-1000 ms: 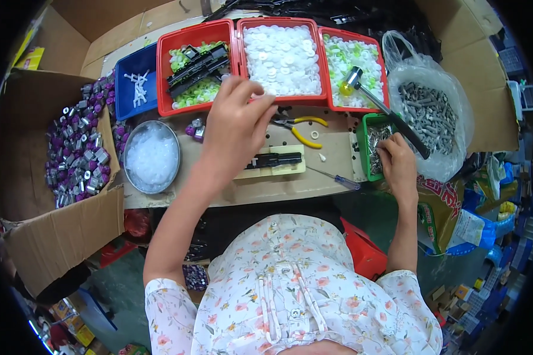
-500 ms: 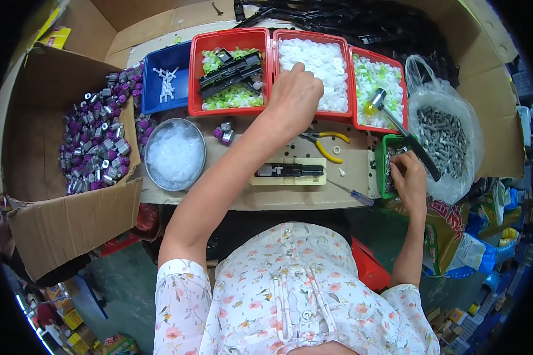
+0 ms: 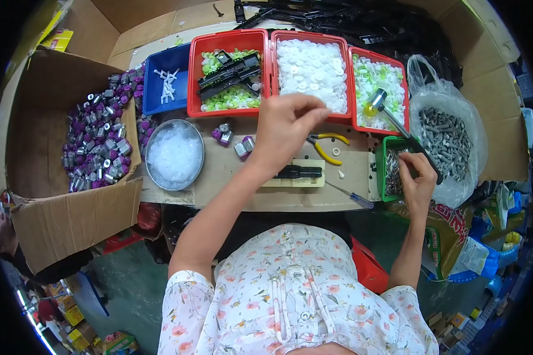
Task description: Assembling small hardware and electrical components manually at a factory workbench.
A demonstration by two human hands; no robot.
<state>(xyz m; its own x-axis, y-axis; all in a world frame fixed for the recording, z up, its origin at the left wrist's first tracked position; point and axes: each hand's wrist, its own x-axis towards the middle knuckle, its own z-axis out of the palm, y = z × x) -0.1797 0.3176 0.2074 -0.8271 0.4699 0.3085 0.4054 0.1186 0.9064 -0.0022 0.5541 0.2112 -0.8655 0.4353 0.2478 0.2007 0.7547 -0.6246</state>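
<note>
My left hand point(image 3: 287, 127) is raised over the bench at the near edge of the bin of white plastic discs point(image 3: 311, 71). Its thumb and fingers are pinched together; whatever they hold is too small to make out. Below it, a black slotted part point(image 3: 302, 171) lies in a cream block point(image 3: 290, 183), its left end hidden by my wrist. My right hand point(image 3: 419, 177) is at the right side of a green tray point(image 3: 379, 171) of small metal pins point(image 3: 392, 165). Its fingertips are closed together, and their contents cannot be seen.
A hammer point(image 3: 405, 127) lies across the right red bin and green tray. Yellow-handled pliers point(image 3: 326, 151), a screwdriver point(image 3: 358, 198) and purple-and-silver parts point(image 3: 243, 148) lie on the bench. A bowl point(image 3: 175, 155) of clear white stuff sits left, beside a cardboard box point(image 3: 77, 219).
My left hand has come out of the white disc bin, toward me and slightly left. My right hand has shifted slightly right at the green tray.
</note>
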